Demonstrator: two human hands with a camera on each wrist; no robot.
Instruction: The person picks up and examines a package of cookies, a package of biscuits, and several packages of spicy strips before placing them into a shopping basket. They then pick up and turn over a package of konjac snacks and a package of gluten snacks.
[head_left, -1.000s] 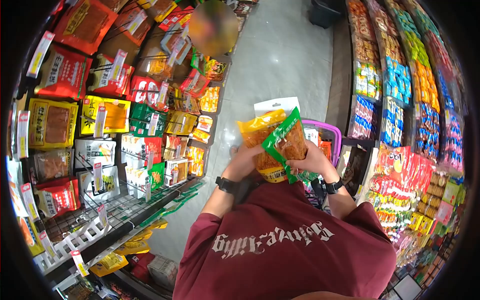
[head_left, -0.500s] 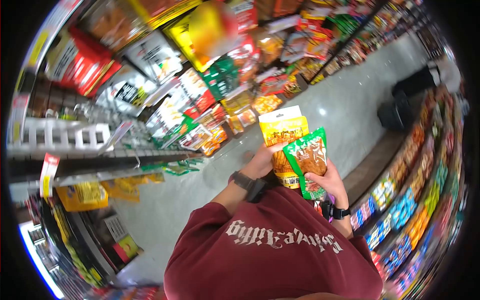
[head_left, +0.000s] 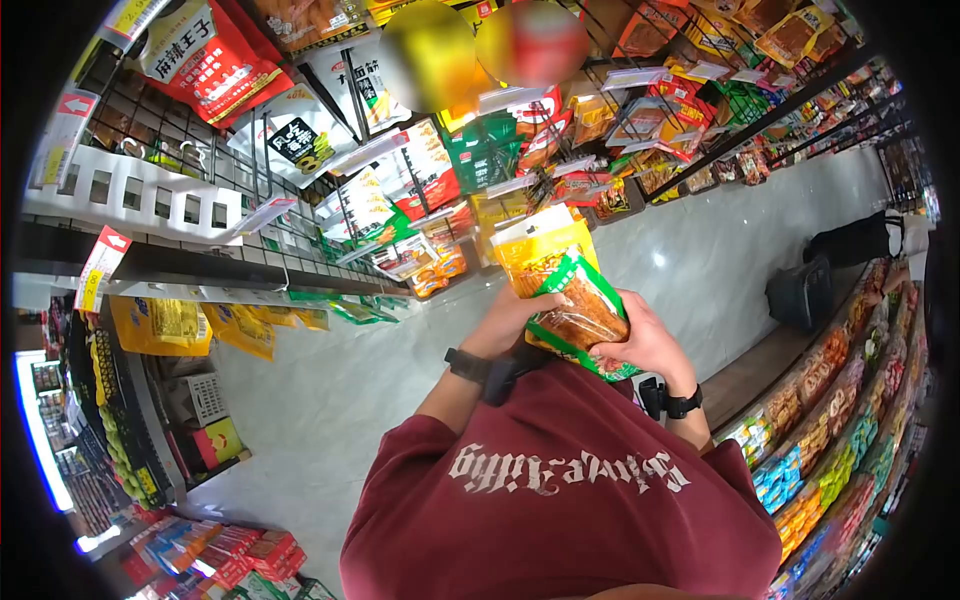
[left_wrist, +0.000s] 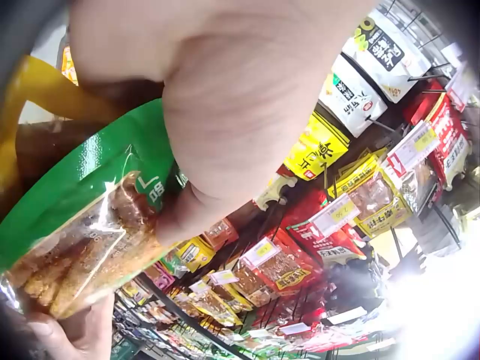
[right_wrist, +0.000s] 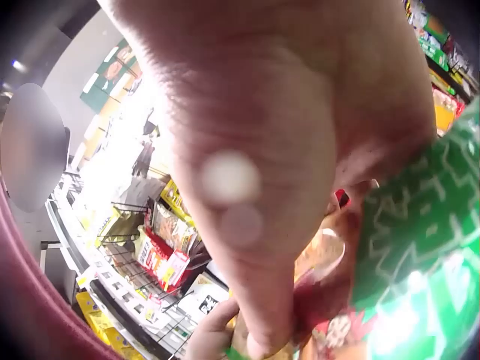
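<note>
Holding the green-edged snack packet (head_left: pixel 592 308) over the yellow packet (head_left: pixel 532 245) before my chest, I pinch both with my left hand (head_left: pixel 512 318), the green one's side with my right hand (head_left: pixel 652 342) — light thumbs should avoid crushing. Bare floor (head_left: pixel 700 250) lies open ahead; a dark rack rail (head_left: pixel 200 266) edges my left.

Below the white slotted rail (head_left: pixel 150 195) hang a price tag (head_left: pixel 102 268) (red at its top) and yellow packets (head_left: pixel 163 327). Above the rail is a red bag (head_left: pixel 212 65); well to its right, across grey floor (head_left: pixel 690 255), stands a dark bin (head_left: pixel 800 297).
</note>
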